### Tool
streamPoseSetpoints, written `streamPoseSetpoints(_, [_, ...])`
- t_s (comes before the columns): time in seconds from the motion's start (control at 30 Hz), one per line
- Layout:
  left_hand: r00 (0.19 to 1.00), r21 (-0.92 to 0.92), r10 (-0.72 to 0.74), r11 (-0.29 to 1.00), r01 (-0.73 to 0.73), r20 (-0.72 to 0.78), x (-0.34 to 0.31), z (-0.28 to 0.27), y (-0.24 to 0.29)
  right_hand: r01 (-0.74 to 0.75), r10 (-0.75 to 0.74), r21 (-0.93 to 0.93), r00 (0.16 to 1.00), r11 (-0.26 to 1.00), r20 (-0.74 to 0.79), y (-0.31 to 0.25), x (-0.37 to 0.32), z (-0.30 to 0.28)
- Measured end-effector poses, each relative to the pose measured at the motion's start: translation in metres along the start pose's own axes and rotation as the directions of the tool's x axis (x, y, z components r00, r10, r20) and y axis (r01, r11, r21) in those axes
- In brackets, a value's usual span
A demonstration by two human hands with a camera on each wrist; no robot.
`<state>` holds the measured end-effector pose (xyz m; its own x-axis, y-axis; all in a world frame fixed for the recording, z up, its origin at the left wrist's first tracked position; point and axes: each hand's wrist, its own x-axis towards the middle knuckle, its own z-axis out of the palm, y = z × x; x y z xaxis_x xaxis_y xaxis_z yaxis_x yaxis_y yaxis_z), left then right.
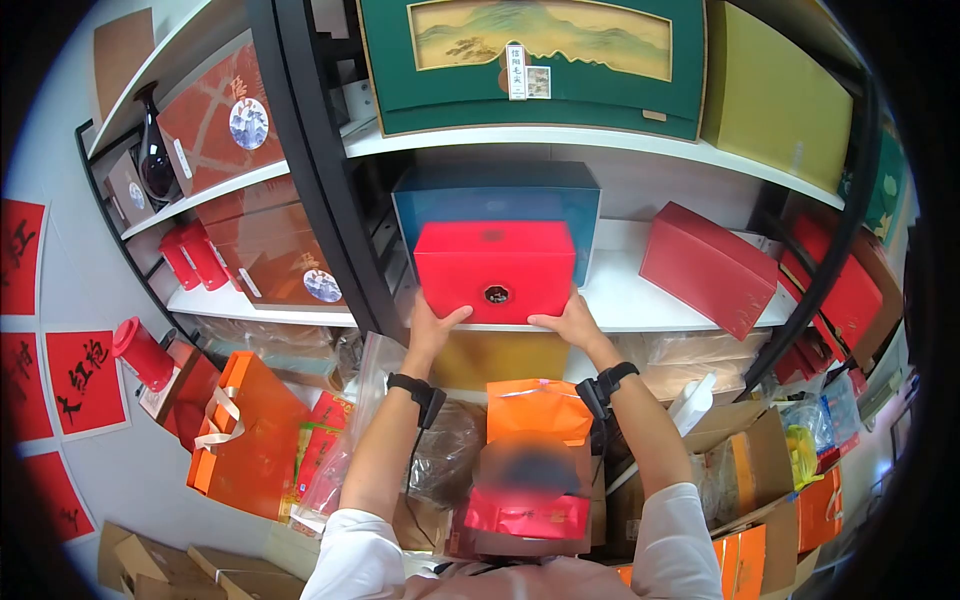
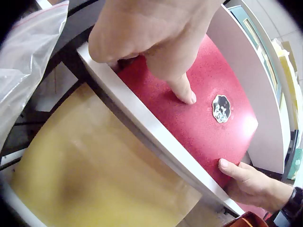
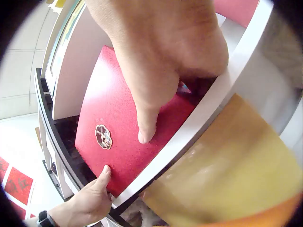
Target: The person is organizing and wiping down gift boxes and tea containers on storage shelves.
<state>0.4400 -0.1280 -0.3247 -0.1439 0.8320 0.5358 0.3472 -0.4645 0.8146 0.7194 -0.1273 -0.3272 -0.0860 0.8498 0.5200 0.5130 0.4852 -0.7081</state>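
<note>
Head view: the red box [image 1: 495, 265] is at the dial centre, upright at the front edge of the white shelf [image 1: 625, 290]. Its front face carries a dark emblem [image 1: 496, 295]. Whether its base bears fully on the shelf cannot be determined.

The left hand [image 1: 430, 328] grips the lower corner between 7 and 8 o'clock; the right hand [image 1: 575, 328] grips the opposite lower corner between 4 and 5 o'clock. Both hands are partly spread, each with its thumb on the front face and its palm at the side. Both wrist views confirm the thumb contact; the remaining fingers are largely hidden. A black strap [image 1: 607, 385] encircles the right wrist.

Directly behind the box, toward 12 o'clock, stands a larger teal box [image 1: 495, 190]. Farther out at 12 o'clock, a dark green case [image 1: 450, 108] with a landscape panel occupies the upper shelf. An olive box [image 1: 775, 95] is located at 2 o'clock. At 3 o'clock, a dark red box [image 1: 710, 268] lies angled, well apart from the right hand. Below the shelf at 6 o'clock is a yellow panel [image 1: 490, 360]. An open cardboard carton [image 1: 760, 455] is at 4 o'clock; an orange gift bag [image 1: 255, 435] with a pale ribbon is at 8 o'clock.
</note>
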Motion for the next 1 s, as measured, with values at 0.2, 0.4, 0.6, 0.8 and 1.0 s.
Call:
streamPoseSetpoints(0.2, [0.996,-0.021,0.036,0.999,-0.034,0.080,0.004,-0.002,-0.004,0.025,-0.020,-0.043,0.995,0.999,0.100,0.001,-0.011,-0.015])
streamPoseSetpoints(0.4, [0.996,0.012,0.059,0.998,-0.060,0.071,0.007,0.001,-0.022,0.209,-0.422,-0.565,0.864,0.798,-0.275,-0.019,-0.067,-0.137])
streamPoseSetpoints(0.6, [1.000,0.163,-0.002,0.987,0.002,0.001,-0.001,0.003,-0.020,-0.141,-0.291,-0.474,0.629,0.869,-0.721,0.045,-0.122,-0.313])
streamPoseSetpoints(0.8, [1.000,0.145,0.024,0.989,-0.022,-0.006,0.001,0.004,-0.038,-0.122,0.199,0.239,0.922,0.963,-0.331,0.125,-0.118,-0.377])
streamPoseSetpoints(1.0, [0.997,0.067,0.075,0.995,-0.076,0.020,0.000,0.005,-0.030,0.050,0.125,0.450,0.928,0.892,-0.352,0.107,-0.090,-0.362])
